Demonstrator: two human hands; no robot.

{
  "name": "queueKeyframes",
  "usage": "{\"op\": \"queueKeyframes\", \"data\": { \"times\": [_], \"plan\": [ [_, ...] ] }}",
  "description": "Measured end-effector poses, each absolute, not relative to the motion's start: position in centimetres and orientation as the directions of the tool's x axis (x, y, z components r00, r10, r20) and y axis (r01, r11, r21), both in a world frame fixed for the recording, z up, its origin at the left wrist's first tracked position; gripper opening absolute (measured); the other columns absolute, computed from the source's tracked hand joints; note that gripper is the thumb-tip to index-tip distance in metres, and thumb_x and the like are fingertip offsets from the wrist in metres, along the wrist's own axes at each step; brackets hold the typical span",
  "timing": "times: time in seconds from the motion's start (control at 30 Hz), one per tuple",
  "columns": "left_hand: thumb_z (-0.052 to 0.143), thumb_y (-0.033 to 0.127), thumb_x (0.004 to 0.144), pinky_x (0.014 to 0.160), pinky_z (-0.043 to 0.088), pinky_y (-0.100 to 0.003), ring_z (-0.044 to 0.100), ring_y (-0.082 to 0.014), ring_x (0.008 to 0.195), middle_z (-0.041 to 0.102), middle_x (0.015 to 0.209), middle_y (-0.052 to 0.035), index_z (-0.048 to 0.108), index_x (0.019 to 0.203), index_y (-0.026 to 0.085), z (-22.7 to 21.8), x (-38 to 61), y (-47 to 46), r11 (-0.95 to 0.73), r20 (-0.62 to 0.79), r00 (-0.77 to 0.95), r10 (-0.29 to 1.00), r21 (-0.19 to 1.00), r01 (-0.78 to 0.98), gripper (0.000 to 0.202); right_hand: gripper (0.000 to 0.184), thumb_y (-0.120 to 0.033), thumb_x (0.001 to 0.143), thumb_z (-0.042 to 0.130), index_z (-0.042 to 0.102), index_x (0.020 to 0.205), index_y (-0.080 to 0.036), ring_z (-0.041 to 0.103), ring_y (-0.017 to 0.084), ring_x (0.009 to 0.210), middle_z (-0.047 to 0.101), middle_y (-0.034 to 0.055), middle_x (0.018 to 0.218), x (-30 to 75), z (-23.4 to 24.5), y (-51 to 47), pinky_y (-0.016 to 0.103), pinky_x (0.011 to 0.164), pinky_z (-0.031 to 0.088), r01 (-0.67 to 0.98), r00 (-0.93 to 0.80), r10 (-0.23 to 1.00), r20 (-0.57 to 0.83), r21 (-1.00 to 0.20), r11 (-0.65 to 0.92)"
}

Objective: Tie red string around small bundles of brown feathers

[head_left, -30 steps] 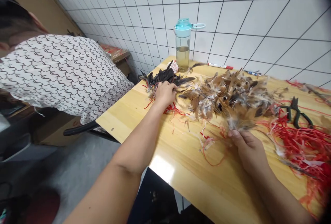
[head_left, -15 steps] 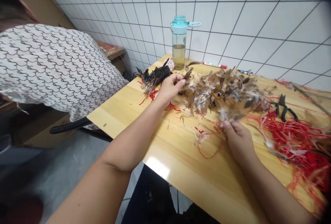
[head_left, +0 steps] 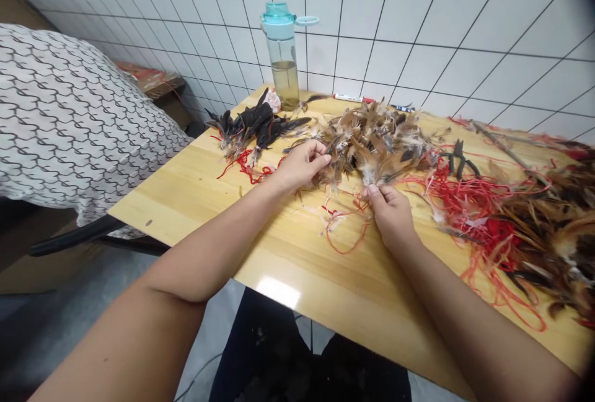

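Observation:
My right hand (head_left: 393,207) pinches the pale, fluffy base of a bunch of brown feathers (head_left: 374,163) between thumb and fingers, their tips fanned away from me. My left hand (head_left: 304,163) is at the left edge of the brown feather pile (head_left: 385,126), thumb and forefinger closed together. What lies between those fingertips is too small to make out. Left of the pile is a heap of black feathers (head_left: 260,123) with red strings (head_left: 244,166) under it. A loose loop of red thread (head_left: 346,247) and white fluff lie on the table between my hands.
On the wooden table (head_left: 186,204), a water bottle (head_left: 283,67) stands by the tiled wall, near a marker (head_left: 353,98). To the right are dark-handled pliers (head_left: 459,159), tangled red string (head_left: 469,194) and more brown feathers (head_left: 558,235). A person in a patterned top (head_left: 83,117) sits at left.
The view has swung right and slightly down, showing more feathers at the right. My left hand has come nearer my right hand, away from the black feathers. The right hand keeps its brown feathers.

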State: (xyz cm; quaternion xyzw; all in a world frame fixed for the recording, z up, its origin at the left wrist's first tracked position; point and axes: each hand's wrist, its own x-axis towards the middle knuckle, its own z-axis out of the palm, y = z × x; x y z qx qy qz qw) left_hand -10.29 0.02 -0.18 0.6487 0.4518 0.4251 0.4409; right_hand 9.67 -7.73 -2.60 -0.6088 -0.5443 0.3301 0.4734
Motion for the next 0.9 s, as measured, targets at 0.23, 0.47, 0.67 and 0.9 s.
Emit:
{"op": "queueKeyframes", "data": {
  "times": [0.23, 0.47, 0.67, 0.9],
  "plan": [
    [0.054, 0.026, 0.087, 0.078, 0.044, -0.031, 0.055, -0.0169, 0.082, 0.06, 0.083, -0.0049, 0.059, 0.08, 0.016, 1.1, -11.8, 0.0, -0.454, 0.583, 0.153, 0.798, 0.415, 0.788, 0.013, 0.039, -0.057, 0.079, 0.056, 0.061, 0.07, -0.019, 0.045, 0.015, 0.061, 0.049, -0.0014, 0.058, 9.8, -3.0, -7.6, 0.029, 0.06, 0.038, 0.338, 0.175, 0.975, 0.139, -0.938, 0.073],
    [0.06, 0.022, 0.082, 0.076, 0.042, -0.029, 0.054, -0.0164, 0.082, 0.058, 0.083, -0.0032, 0.069, 0.097, 0.022, 1.2, -10.1, -2.5, -0.758, 0.379, 0.657, 0.652, 0.301, 0.579, 0.017, 0.036, -0.054, 0.079, 0.055, 0.061, 0.069, -0.02, 0.047, 0.015, 0.061, 0.05, -0.0013, 0.057, 9.6, -2.7, -7.7, 0.029, 0.06, 0.039, 0.346, 0.172, 0.974, 0.144, -0.935, 0.077],
    [0.055, 0.017, 0.084, 0.081, 0.04, -0.034, 0.048, -0.02, 0.09, 0.058, 0.094, -0.0077, 0.072, 0.083, 0.02, -0.1, -10.0, -2.1, -0.763, 0.369, 0.673, 0.641, 0.211, 0.611, 0.017, 0.037, -0.054, 0.08, 0.054, 0.062, 0.07, -0.019, 0.048, 0.015, 0.06, 0.055, -0.0002, 0.059, 9.6, -2.6, -7.6, 0.03, 0.061, 0.04, 0.379, 0.165, 0.974, 0.152, -0.922, 0.079],
    [0.049, 0.021, 0.092, 0.082, 0.038, -0.033, 0.05, -0.0183, 0.088, 0.065, 0.086, -0.0039, 0.067, 0.09, 0.02, 1.4, -9.9, -2.7, -0.833, 0.422, 0.726, 0.543, 0.158, 0.531, 0.017, 0.036, -0.05, 0.08, 0.053, 0.066, 0.07, -0.018, 0.052, 0.017, 0.063, 0.061, 0.0024, 0.063, 9.6, -3.1, -7.5, 0.031, 0.064, 0.041, 0.418, 0.156, 0.973, 0.169, -0.904, 0.09]
  ]
}}
